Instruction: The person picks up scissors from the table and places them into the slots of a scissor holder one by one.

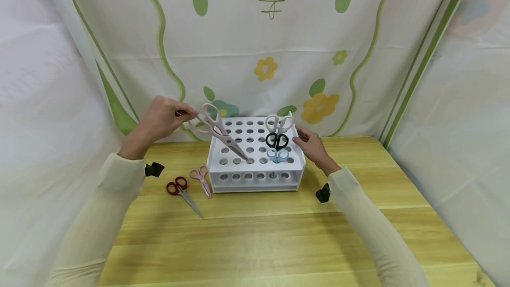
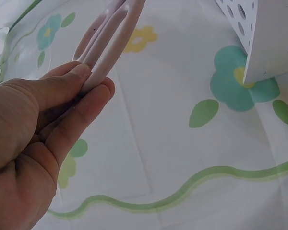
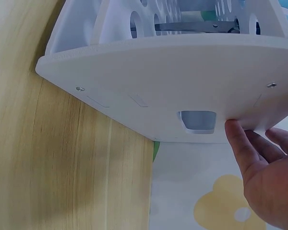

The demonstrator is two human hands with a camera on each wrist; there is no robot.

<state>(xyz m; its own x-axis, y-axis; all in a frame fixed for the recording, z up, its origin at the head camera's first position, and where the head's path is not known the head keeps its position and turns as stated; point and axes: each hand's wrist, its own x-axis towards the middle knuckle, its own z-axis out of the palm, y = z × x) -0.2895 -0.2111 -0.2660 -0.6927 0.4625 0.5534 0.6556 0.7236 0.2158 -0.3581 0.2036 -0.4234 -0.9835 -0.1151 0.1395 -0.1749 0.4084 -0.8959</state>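
My left hand [image 1: 161, 118] pinches one handle loop of large pale pink scissors [image 1: 225, 136] between thumb and fingers. Their blades slant down to the right, tips at a front-area hole of the white rack [image 1: 256, 167]. In the left wrist view the pink handle [image 2: 113, 45] shows close up; the blades lie outside that view. My right hand [image 1: 312, 145] touches the rack's right side panel [image 3: 158, 86] with its fingertips, near a cutout. White-handled scissors [image 1: 279, 124], black-handled scissors [image 1: 277, 141] and light-blue scissors [image 1: 277, 155] stand upright in holes on the rack's right side.
Left of the rack, red-handled scissors [image 1: 185, 195] and small pink scissors [image 1: 201, 181] lie on the wooden table [image 1: 255, 242]. A white curtain [image 1: 239, 34] with flower prints hangs behind the rack, and white cloth encloses both sides.
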